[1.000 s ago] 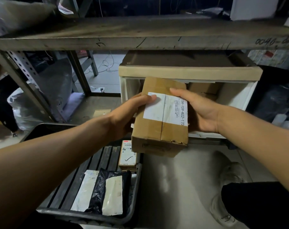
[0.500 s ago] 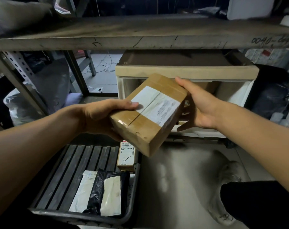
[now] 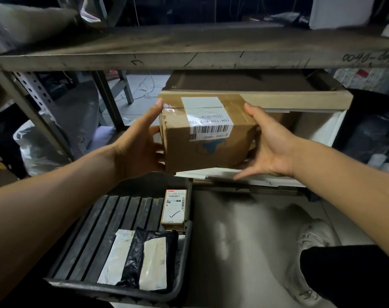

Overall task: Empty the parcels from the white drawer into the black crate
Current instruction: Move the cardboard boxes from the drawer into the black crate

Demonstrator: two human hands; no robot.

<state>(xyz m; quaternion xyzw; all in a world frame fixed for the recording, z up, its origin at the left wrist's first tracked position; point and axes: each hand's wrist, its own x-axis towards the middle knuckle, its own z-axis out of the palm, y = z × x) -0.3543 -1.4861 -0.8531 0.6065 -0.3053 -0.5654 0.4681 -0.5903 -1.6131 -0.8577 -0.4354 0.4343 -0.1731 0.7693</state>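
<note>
Both hands, left hand (image 3: 138, 147) and right hand (image 3: 271, 145), grip one cardboard box (image 3: 208, 138) mid-frame; transfer under way, lowering into black crate (image 3: 186, 241) at lower left comes next.

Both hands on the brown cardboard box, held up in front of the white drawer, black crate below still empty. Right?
Not quite: the black crate is not empty. The head view shows a small labelled carton and a black plastic mailer already in it. The rest holds: left hand and right hand hold the brown cardboard box in front of the white drawer.
</note>
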